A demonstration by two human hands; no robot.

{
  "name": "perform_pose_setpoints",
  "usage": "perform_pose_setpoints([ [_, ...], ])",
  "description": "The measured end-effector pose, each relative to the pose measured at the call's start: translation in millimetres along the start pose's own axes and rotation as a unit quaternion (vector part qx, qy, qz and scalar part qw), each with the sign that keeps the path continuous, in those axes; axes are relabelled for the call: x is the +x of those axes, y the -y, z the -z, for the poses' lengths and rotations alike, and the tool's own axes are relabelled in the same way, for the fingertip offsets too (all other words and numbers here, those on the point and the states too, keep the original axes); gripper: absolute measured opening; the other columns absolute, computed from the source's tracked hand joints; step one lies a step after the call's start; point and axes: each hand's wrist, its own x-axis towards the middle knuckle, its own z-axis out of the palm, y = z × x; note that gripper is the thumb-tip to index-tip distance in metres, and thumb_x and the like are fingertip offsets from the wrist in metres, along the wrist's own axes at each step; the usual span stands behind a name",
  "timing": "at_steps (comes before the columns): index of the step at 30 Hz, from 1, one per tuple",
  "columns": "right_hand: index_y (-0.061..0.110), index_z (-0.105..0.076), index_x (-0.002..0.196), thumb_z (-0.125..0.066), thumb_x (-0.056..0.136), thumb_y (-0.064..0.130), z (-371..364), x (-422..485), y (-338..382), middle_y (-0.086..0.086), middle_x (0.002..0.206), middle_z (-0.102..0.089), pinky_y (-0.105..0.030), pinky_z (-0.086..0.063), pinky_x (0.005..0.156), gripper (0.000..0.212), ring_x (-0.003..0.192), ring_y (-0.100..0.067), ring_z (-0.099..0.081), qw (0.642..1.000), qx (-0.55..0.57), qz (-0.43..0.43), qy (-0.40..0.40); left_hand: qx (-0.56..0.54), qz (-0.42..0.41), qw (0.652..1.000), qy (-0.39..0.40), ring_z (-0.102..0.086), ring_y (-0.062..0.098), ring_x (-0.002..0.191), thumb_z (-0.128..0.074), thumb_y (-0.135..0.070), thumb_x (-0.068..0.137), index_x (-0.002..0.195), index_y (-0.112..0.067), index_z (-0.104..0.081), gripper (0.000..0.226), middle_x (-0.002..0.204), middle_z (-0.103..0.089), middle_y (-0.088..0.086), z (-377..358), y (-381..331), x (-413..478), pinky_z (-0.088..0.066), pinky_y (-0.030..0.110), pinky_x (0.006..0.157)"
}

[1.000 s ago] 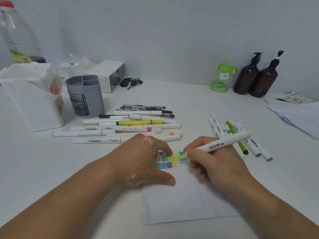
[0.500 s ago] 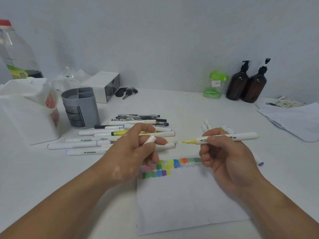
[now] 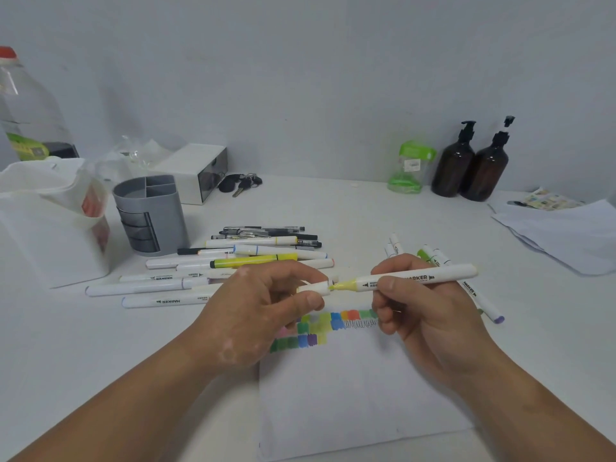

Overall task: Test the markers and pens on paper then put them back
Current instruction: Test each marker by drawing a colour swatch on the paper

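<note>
My right hand (image 3: 420, 311) grips a white marker (image 3: 416, 278) held level, its yellow tip pointing left. My left hand (image 3: 263, 308) pinches the marker's white cap (image 3: 315, 289), whose mouth touches the yellow tip. Both hover over a sheet of white paper (image 3: 360, 395) with rows of colour swatches (image 3: 320, 328) along its top edge. A heap of white markers and dark pens (image 3: 240, 261) lies behind my left hand. A smaller group of markers (image 3: 433, 258) lies behind my right hand. The grey pen holder (image 3: 151, 215) stands at the left with its compartments empty.
A white bag (image 3: 50, 221) and a clear bottle (image 3: 26, 111) stand far left. A white box (image 3: 196, 171) and keys (image 3: 241, 185) lie behind the holder. A green container (image 3: 411, 168), two brown pump bottles (image 3: 470, 165) and loose papers (image 3: 563, 231) occupy the back right.
My right hand lifted the marker off the paper and turned it level. My left hand left the paper, raised the cap and brought it to the yellow tip.
</note>
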Motion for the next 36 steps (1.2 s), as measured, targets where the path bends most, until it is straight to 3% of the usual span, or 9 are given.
perform_pose_setpoints([
  [6, 0.017, -0.076, 0.076, -0.067, 0.076, 0.011, -1, 0, -1, -0.010, 0.061, -0.061, -0.024, -0.045, 0.043, 0.010, 0.050, -0.017, -0.055, 1.000, 0.002, 0.006, -0.018, 0.001, -0.007, 1.000, -0.007, -0.062, 0.025, 0.068, -0.074, -0.024, 0.088, 0.097, -0.039, -0.075, 0.017, 0.085, -0.063, 0.023, -2, -1, -1, -0.064, 0.037, 0.067],
  [8, 0.017, -0.076, 0.074, -0.067, 0.076, 0.012, 1, 0, 0, -0.010, 0.060, -0.060, -0.023, -0.044, 0.043, 0.010, 0.050, -0.016, -0.054, 0.999, 0.013, 0.009, -0.035, -0.018, 0.003, 1.000, -0.005, -0.058, 0.018, 0.065, -0.074, -0.024, 0.087, 0.097, -0.039, -0.075, 0.017, 0.088, -0.066, 0.022, -1, -2, -1, -0.064, 0.044, 0.071],
  [12, 0.015, -0.076, 0.077, -0.070, 0.075, 0.011, -3, -2, -2, -0.011, 0.061, -0.061, -0.024, -0.045, 0.044, 0.008, 0.050, -0.017, -0.055, 1.000, -0.008, 0.002, -0.016, -0.006, -0.005, 1.000, -0.010, -0.057, 0.015, 0.066, -0.075, -0.026, 0.087, 0.096, -0.040, -0.075, 0.018, 0.087, -0.066, 0.020, -3, -2, -2, -0.060, 0.029, 0.063],
  [17, 0.016, -0.077, 0.079, -0.073, 0.077, 0.015, -9, -4, -6, -0.013, 0.066, -0.065, -0.025, -0.048, 0.047, 0.005, 0.052, -0.018, -0.057, 0.999, -0.033, -0.021, 0.007, 0.046, -0.029, 0.998, -0.013, -0.063, 0.035, 0.080, -0.074, -0.032, 0.088, 0.100, -0.043, -0.073, 0.017, 0.086, -0.071, 0.015, -10, -2, -4, -0.056, 0.048, 0.073],
  [22, 0.014, -0.077, 0.080, -0.074, 0.078, 0.015, -8, -4, -6, -0.014, 0.067, -0.067, -0.024, -0.049, 0.048, 0.004, 0.054, -0.017, -0.059, 1.000, -0.005, -0.026, 0.016, 0.028, -0.048, 0.998, 0.005, -0.062, 0.008, 0.061, -0.070, -0.021, 0.093, 0.099, -0.030, -0.075, 0.012, 0.081, -0.077, -0.003, -9, -1, -5, -0.052, 0.019, 0.061],
  [25, 0.013, -0.078, 0.082, -0.079, 0.077, 0.017, -7, -6, -8, -0.015, 0.069, -0.068, -0.024, -0.049, 0.050, 0.006, 0.056, -0.018, -0.061, 0.999, -0.001, -0.032, 0.027, 0.037, -0.054, 0.998, 0.013, -0.063, 0.007, 0.060, -0.067, -0.020, 0.095, 0.099, -0.027, -0.074, 0.010, 0.079, -0.076, -0.006, -9, -1, -6, -0.052, 0.020, 0.060],
  [31, 0.011, -0.080, 0.093, -0.090, 0.062, 0.043, 5, 0, 3, -0.010, 0.070, -0.066, -0.025, -0.048, 0.050, 0.046, 0.057, -0.018, -0.057, 0.996, -0.082, 0.002, 0.018, 0.044, -0.031, 0.998, -0.021, -0.056, 0.012, 0.066, -0.067, -0.024, 0.095, 0.097, -0.038, -0.074, 0.016, 0.082, -0.066, 0.005, -1, 1, 0, -0.061, 0.037, 0.065],
  [34, 0.015, -0.081, 0.091, -0.087, 0.069, 0.024, 17, 3, 16, -0.011, 0.072, -0.071, -0.025, -0.050, 0.052, 0.024, 0.058, -0.018, -0.058, 0.991, -0.132, -0.012, 0.016, 0.054, -0.025, 0.996, -0.063, -0.055, 0.006, 0.062, -0.066, -0.023, 0.095, 0.094, -0.042, -0.074, 0.020, 0.086, -0.062, 0.008, 7, 3, 3, -0.054, 0.018, 0.056],
  [36, 0.022, -0.080, 0.089, -0.083, 0.072, 0.017, 18, 1, 17, -0.007, 0.069, -0.073, -0.024, -0.051, 0.056, 0.018, 0.056, -0.017, -0.059, 0.972, -0.230, -0.013, 0.033, 0.064, -0.028, 0.995, -0.069, -0.056, 0.007, 0.064, -0.066, -0.023, 0.095, 0.094, -0.042, -0.074, 0.021, 0.089, -0.061, 0.008, 8, 4, 3, -0.055, 0.017, 0.055],
])
